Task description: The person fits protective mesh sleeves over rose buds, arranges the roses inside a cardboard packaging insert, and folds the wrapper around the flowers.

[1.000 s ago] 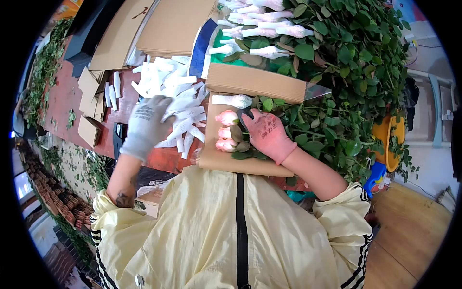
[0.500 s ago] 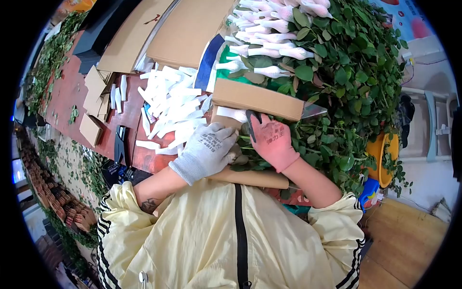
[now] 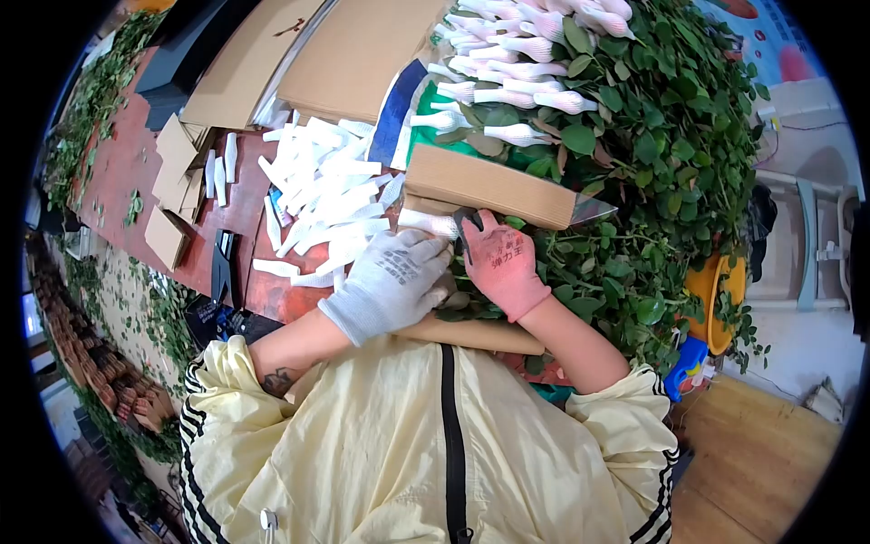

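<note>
My left hand (image 3: pixel 395 279), in a grey-white glove, lies with fingers curled over the near side of a cardboard wrap; whatever is under its fingers is hidden. My right hand (image 3: pixel 498 263), in a pink glove with dark fingertips, is closed at the right end of a flower bud in a white net sleeve (image 3: pixel 426 222). That sleeved bud lies sideways just beyond my left fingers, its narrow end to the left. Directly behind it stands a folded cardboard flap (image 3: pixel 489 184). Below my hands is a brown cardboard edge (image 3: pixel 471 334).
Loose white net sleeves (image 3: pixel 326 186) are heaped to the left. Sleeved flowers (image 3: pixel 517 68) with leafy stems (image 3: pixel 662 181) fill the back right. A black stapler-like tool (image 3: pixel 224 267) and small cardboard pieces (image 3: pixel 168 238) lie left; cardboard sheets (image 3: pixel 353 59) lie at the back.
My right hand has shifted slightly left and its fingers have closed in at the sleeved bud, whose rounded end now shows more. My left hand has barely moved.
</note>
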`<state>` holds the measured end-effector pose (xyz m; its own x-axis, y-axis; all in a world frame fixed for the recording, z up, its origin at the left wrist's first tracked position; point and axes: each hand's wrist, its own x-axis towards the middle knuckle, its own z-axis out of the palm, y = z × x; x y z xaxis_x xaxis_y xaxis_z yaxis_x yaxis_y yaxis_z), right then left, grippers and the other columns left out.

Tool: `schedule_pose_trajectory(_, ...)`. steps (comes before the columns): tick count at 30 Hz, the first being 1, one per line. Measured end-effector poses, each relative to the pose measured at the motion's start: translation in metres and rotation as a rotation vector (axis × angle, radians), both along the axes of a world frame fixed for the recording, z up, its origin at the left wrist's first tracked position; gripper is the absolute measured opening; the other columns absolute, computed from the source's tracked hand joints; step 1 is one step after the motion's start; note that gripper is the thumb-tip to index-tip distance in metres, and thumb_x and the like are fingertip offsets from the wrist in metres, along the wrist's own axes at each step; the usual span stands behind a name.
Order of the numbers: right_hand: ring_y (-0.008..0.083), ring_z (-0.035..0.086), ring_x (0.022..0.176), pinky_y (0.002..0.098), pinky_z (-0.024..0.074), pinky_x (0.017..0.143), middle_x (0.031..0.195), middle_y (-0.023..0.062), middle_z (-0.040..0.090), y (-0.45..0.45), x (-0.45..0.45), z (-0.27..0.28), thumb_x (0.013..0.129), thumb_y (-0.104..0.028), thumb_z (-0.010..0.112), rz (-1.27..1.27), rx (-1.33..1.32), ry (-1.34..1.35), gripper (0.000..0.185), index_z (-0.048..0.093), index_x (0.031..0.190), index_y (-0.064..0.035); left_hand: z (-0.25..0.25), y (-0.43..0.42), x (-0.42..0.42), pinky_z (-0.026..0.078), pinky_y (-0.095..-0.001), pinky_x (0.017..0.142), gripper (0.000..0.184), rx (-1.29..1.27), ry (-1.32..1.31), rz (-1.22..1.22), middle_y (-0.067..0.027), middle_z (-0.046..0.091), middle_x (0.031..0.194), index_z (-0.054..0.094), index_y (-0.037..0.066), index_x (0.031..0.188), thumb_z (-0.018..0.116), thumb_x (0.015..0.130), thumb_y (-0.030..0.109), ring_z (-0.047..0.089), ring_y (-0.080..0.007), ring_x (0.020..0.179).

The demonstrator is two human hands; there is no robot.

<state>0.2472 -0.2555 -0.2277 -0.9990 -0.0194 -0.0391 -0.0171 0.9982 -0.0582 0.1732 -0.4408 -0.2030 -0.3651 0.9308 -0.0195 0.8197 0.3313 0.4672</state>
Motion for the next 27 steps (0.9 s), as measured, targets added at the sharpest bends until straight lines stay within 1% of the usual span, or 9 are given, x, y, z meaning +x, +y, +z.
schedule_pose_trajectory(2,0.0239,0.065,0.075,0.0356,0.0514,0.060,0.101,0.0120,0.060,0.003,0.002,-0.007,0.078,-0.019,0.058,0.007,-0.007,0.044,0.031,0.059,0.108,-0.0100,-0.004,0.001,-0.010,0.043,-0.0429,0.092,0.046,0.053,-0.001,-0.021,-0.0134,0.058,0.121,0.060,0.005,0.117,0.065,0.078,0.028,0.053,-0.0309,0.111)
schedule_pose_trajectory(4,0.0237,0.065,0.075,0.0351,0.0513,0.059,0.100,0.0120,0.060,0.002,0.001,-0.009,0.079,-0.018,0.055,0.003,-0.017,0.090,0.030,0.060,0.108,-0.0103,-0.010,-0.002,-0.023,0.047,-0.0412,0.084,0.037,0.122,0.092,0.160,-0.0123,0.060,0.114,0.063,0.008,0.111,0.065,0.077,0.023,0.057,-0.0309,0.102)
schedule_pose_trajectory(9,0.0247,0.065,0.078,0.0364,0.0511,0.064,0.101,0.0127,0.059,-0.003,-0.009,0.001,0.079,-0.014,0.051,-0.047,0.010,-0.208,0.029,0.057,0.108,-0.0104,-0.049,0.001,-0.035,0.050,-0.0377,0.072,0.027,0.194,0.127,0.259,-0.0081,0.064,0.096,0.065,0.010,0.105,0.064,0.078,0.016,0.063,-0.0274,0.084)
schedule_pose_trajectory(11,0.0246,0.064,0.076,0.0355,0.0505,0.063,0.099,0.0121,0.059,-0.001,-0.004,-0.005,0.080,-0.015,0.050,-0.014,0.010,-0.068,0.028,0.057,0.107,-0.0098,-0.055,0.004,-0.037,0.050,-0.0385,0.072,0.025,0.204,0.103,0.280,-0.0085,0.064,0.092,0.066,0.011,0.104,0.064,0.079,0.016,0.063,-0.0279,0.083)
schedule_pose_trajectory(17,0.0272,0.065,0.077,0.0377,0.0518,0.064,0.097,0.0160,0.061,0.002,-0.004,-0.011,0.082,-0.014,0.052,-0.062,-0.063,-0.097,0.028,0.058,0.109,-0.0075,-0.068,-0.009,-0.046,0.048,-0.0423,0.071,0.018,0.277,0.106,0.308,-0.0109,0.060,0.086,0.064,0.011,0.098,0.060,0.080,0.012,0.060,-0.0314,0.080)
schedule_pose_trajectory(20,0.0277,0.066,0.077,0.0384,0.0524,0.065,0.099,0.0168,0.060,0.003,-0.004,-0.011,0.081,-0.013,0.054,-0.075,-0.102,-0.089,0.031,0.057,0.111,-0.0066,-0.068,-0.025,-0.063,0.048,-0.0424,0.070,0.014,0.209,0.163,0.347,-0.0118,0.060,0.086,0.063,0.010,0.094,0.060,0.080,0.010,0.060,-0.0321,0.080)
schedule_pose_trajectory(23,0.0255,0.066,0.074,0.0340,0.0519,0.062,0.096,0.0169,0.060,0.004,-0.001,-0.014,0.080,-0.012,0.051,-0.060,-0.080,0.045,0.020,0.056,0.098,-0.0063,-0.058,-0.052,-0.088,0.049,-0.0423,0.074,0.012,0.004,0.208,0.552,-0.0110,0.061,0.090,0.063,0.009,0.093,0.061,0.081,0.009,0.060,-0.0317,0.084)
schedule_pose_trajectory(25,0.0256,0.066,0.076,0.0339,0.0521,0.062,0.100,0.0167,0.059,0.001,-0.003,-0.010,0.080,-0.011,0.052,-0.043,-0.071,-0.003,0.019,0.056,0.099,-0.0069,-0.035,-0.060,-0.081,0.050,-0.0403,0.079,0.019,0.056,0.319,0.453,-0.0111,0.063,0.098,0.064,0.009,0.099,0.063,0.081,0.010,0.062,-0.0303,0.090)
schedule_pose_trajectory(27,0.0256,0.067,0.076,0.0342,0.0520,0.062,0.101,0.0164,0.059,0.002,-0.005,-0.008,0.081,-0.011,0.052,-0.041,-0.081,-0.049,0.020,0.056,0.099,-0.0077,-0.012,-0.050,-0.062,0.050,-0.0426,0.081,0.026,0.253,0.263,0.281,-0.0106,0.065,0.106,0.066,0.010,0.103,0.066,0.077,0.012,0.063,-0.0309,0.089)
